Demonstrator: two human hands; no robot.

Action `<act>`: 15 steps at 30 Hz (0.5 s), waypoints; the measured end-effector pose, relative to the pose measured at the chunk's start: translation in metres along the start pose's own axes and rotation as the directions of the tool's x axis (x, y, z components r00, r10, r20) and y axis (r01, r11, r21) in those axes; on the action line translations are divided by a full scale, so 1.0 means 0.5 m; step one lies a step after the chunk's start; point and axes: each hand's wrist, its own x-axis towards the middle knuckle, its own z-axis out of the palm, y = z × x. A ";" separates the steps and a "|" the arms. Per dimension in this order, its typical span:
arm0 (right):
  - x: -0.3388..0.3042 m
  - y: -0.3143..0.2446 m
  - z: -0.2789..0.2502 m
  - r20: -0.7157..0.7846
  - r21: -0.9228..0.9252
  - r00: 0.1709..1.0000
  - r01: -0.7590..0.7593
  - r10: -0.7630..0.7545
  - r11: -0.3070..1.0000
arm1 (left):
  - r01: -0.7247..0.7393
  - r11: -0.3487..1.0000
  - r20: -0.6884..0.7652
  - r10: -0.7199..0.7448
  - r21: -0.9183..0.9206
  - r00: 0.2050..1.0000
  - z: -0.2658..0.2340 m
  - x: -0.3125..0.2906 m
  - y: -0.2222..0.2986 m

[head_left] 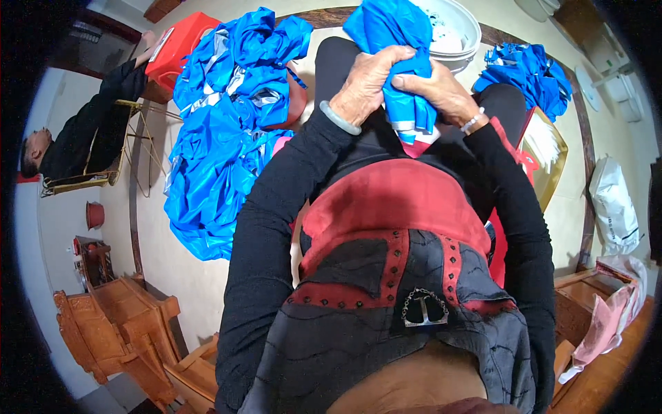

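Observation:
A shiny blue cloth or plastic sheet (410,107) is bunched up over my lap, with a pale, silvery edge at its lower end. My left hand (372,79) is closed round its left side, the thumb lying across the top. From the other side my right hand (445,93) grips the same blue sheet, its thumb pressed toward the middle. The upper part of the sheet fans out beyond my hands toward a white tub (476,34). The fingertips are partly hidden in the folds.
Large heaps of similar blue sheeting (221,165) lie to the left, a smaller heap (527,76) to the right. A red plastic container (183,52) stands far left, near a seated person in black (89,131). A white sack (614,207) and wooden furniture (124,310) are around.

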 end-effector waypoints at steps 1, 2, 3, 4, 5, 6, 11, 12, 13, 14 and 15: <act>-0.004 -0.001 0.001 -0.021 -0.174 1.000 0.019 -0.022 0.985 | -0.085 0.996 -0.030 0.085 -0.018 0.996 0.003 -0.001 -0.002; -0.013 -0.001 0.006 -0.037 -0.336 0.996 0.060 -0.077 0.940 | -0.083 0.996 -0.030 0.082 -0.013 0.996 -0.002 0.004 -0.003; -0.020 -0.001 0.012 -0.044 -0.490 0.990 0.093 -0.131 0.867 | -0.136 0.990 -0.109 0.132 -0.031 0.985 -0.010 0.011 -0.002; -0.021 0.005 0.022 -0.103 -0.515 0.984 0.071 -0.144 0.854 | -0.191 0.981 -0.188 0.179 -0.044 0.966 -0.017 0.017 -0.003; -0.020 0.015 0.030 -0.171 -0.539 0.972 0.045 -0.161 0.841 | -0.194 0.980 -0.236 0.182 -0.030 0.955 -0.008 0.017 -0.005; -0.018 0.030 0.032 -0.181 -0.536 0.969 0.044 -0.166 0.843 | -0.190 0.981 -0.226 0.180 -0.024 0.957 -0.005 0.015 -0.006; -0.015 0.020 0.047 -0.201 -0.273 0.979 -0.061 0.005 0.960 | -0.164 0.986 -0.098 0.160 -0.033 0.982 -0.020 0.006 0.008; -0.017 0.006 0.040 -0.099 -0.146 0.987 -0.138 0.125 0.980 | -0.101 0.986 -0.017 0.100 -0.129 0.995 -0.027 0.008 0.018; -0.017 -0.003 0.033 0.019 -0.031 0.974 -0.226 0.227 0.974 | -0.033 0.975 0.070 0.049 -0.221 0.996 -0.024 0.006 0.034; -0.014 -0.003 0.035 0.090 0.097 0.979 -0.190 0.181 0.977 | -0.034 0.981 0.144 0.063 -0.193 0.988 -0.017 -0.006 0.047; -0.017 -0.009 0.033 0.092 0.094 0.980 -0.186 0.178 0.978 | -0.039 0.981 0.145 0.067 -0.192 0.987 -0.013 -0.007 0.051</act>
